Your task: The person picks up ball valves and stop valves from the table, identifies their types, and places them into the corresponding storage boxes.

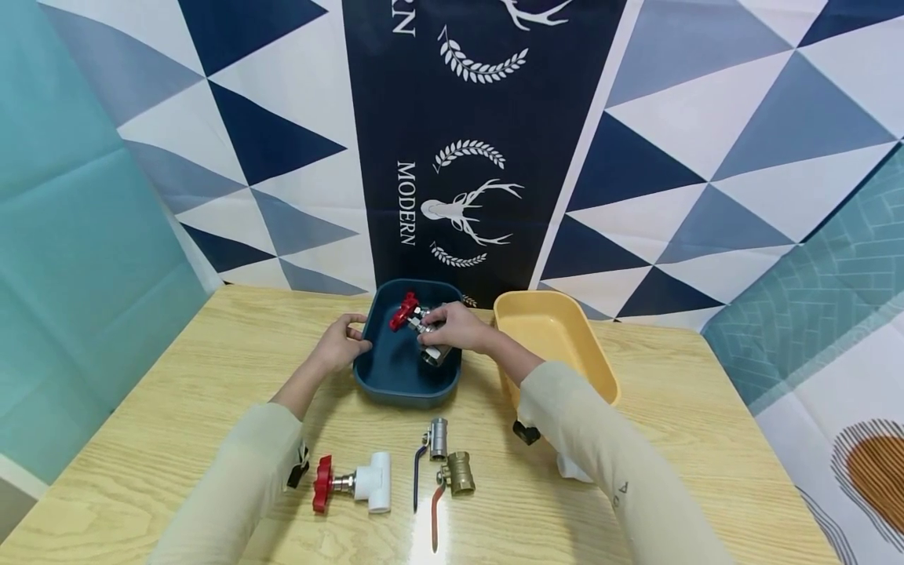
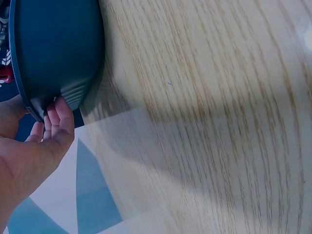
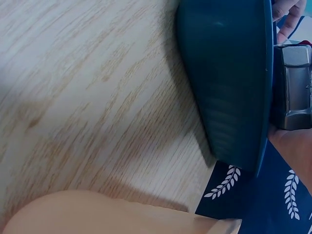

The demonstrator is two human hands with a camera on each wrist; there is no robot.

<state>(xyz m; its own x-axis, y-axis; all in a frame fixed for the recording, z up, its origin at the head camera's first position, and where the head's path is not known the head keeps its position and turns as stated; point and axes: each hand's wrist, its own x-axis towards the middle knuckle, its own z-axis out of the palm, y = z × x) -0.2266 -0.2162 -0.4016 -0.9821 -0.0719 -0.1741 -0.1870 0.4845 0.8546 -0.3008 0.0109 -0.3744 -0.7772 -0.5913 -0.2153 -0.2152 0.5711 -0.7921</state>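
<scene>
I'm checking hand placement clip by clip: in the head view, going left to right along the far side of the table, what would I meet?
Left hand gripping the rim of the blue bin → red handwheel of a metal valve → right hand holding that valve over the bin → yellow bin.

Bright, even light across the head view, and white glare flares low-centre on the pale wood-grain tabletop (image 1: 233, 353)! Over to the wrist views: dimmer, bluer, slightly soft, shadow pooling beside the dark-blue rounded plastic bin (image 2: 58, 44).
</scene>
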